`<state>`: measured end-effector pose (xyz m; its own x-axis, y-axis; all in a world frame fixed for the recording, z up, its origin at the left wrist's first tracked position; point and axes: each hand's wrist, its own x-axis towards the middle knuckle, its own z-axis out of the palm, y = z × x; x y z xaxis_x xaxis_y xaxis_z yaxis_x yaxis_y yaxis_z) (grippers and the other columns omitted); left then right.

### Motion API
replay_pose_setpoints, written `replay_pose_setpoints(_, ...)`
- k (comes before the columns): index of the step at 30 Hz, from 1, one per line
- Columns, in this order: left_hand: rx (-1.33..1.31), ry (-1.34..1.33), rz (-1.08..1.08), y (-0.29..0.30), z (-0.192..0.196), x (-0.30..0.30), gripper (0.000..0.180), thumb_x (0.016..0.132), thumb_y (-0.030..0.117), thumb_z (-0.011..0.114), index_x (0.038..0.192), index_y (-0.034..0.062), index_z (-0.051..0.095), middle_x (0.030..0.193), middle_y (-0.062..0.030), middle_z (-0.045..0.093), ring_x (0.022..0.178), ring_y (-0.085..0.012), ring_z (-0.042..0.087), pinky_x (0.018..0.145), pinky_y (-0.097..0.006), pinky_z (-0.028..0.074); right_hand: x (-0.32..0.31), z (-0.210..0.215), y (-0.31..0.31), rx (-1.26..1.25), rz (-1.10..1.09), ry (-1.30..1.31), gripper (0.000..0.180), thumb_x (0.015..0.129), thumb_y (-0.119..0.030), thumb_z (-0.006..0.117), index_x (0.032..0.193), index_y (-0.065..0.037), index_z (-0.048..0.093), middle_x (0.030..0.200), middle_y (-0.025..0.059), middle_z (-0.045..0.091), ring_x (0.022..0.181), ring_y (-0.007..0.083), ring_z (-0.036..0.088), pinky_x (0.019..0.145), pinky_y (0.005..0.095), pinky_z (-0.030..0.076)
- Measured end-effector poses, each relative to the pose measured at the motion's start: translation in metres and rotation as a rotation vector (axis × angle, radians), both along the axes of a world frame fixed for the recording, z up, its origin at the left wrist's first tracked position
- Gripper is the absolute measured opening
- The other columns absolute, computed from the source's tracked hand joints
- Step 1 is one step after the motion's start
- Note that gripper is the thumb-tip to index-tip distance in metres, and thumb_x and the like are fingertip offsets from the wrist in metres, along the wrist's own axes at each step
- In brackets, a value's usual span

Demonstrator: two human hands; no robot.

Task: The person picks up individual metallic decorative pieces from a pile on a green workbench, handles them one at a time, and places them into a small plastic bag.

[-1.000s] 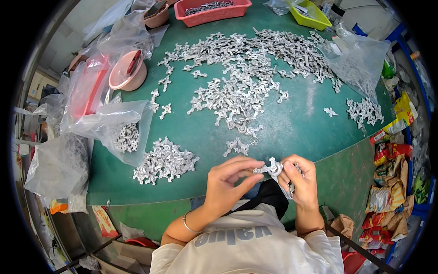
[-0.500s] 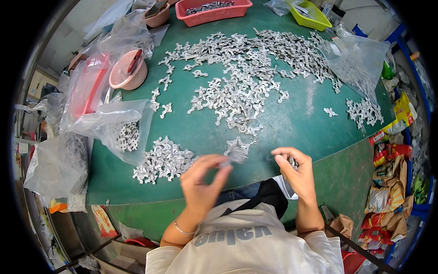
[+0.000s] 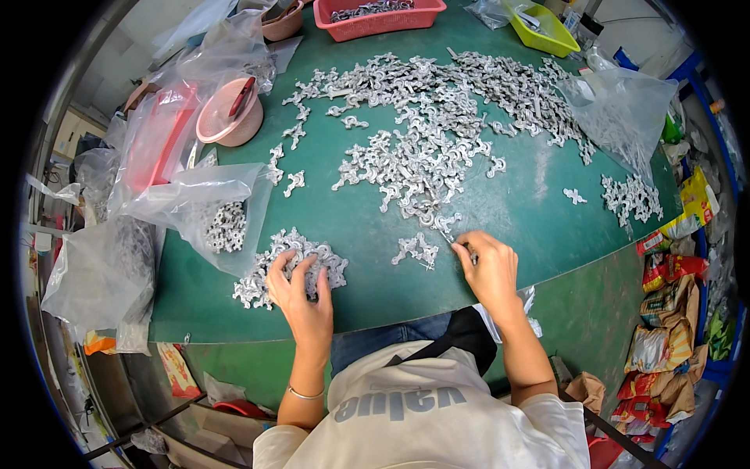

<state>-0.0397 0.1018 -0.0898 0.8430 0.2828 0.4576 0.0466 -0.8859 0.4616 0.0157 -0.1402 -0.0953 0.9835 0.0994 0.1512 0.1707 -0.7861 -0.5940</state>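
Observation:
My left hand (image 3: 301, 291) reaches over a heap of small silver metal castings (image 3: 319, 262), fingers spread and curved, touching or just above it; nothing shows between them. On the right, my right hand (image 3: 489, 266) is closed, thumb and forefinger pinching a small metal piece (image 3: 447, 234) whose exact shape is unclear. That piece meets the near tip of the large spread of lobed castings (image 3: 422, 168). Part of the right palm is hidden. Between my hands lies a little cluster of castings (image 3: 414, 250) on the green tabletop (image 3: 375, 293).
A pink bowl (image 3: 215, 125) with a red-handled tool stands at left, beside plastic bags of parts (image 3: 195, 199). At the back are a red tray (image 3: 379, 23) and a yellow-green tray (image 3: 539, 35). Another bag (image 3: 625, 105) and a small pile (image 3: 631, 199) lie at right.
My left hand has moved left from the middle onto the heap and its fingers have spread. My right hand has shifted slightly left and away from me, to the castings' near tip.

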Motion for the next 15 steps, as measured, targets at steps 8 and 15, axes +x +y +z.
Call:
replay_pose_setpoints(8, -0.383, 0.006, -0.375, -0.038, 0.015, 0.005, 0.027, 0.069, -0.005, 0.062, 0.095, 0.0016, 0.059, 0.097, -0.0115, 0.055, 0.087, -0.0224, 0.054, 0.072, -0.029, 0.042, -0.013, 0.012, -0.015, 0.849, 0.0, 0.475, 0.011, 0.082, -0.01, 0.06, 0.08, 0.0, 0.059, 0.058, -0.0028, 0.048, 0.048, 0.0045, 0.04, 0.042, 0.0215, 0.03)
replay_pose_setpoints(15, -0.721, 0.086, -0.656, -0.077, 0.033, 0.019, 0.026, 0.07, -0.007, 0.062, 0.095, -0.0008, 0.061, 0.091, -0.011, 0.06, 0.075, -0.0178, 0.058, 0.068, -0.026, 0.044, -0.026, 0.028, -0.015, 1.048, 0.105, 0.616, 0.01, 0.086, -0.01, 0.055, 0.084, 0.0, 0.058, 0.056, -0.0048, 0.044, 0.045, 0.0009, 0.034, 0.039, 0.0179, 0.024)
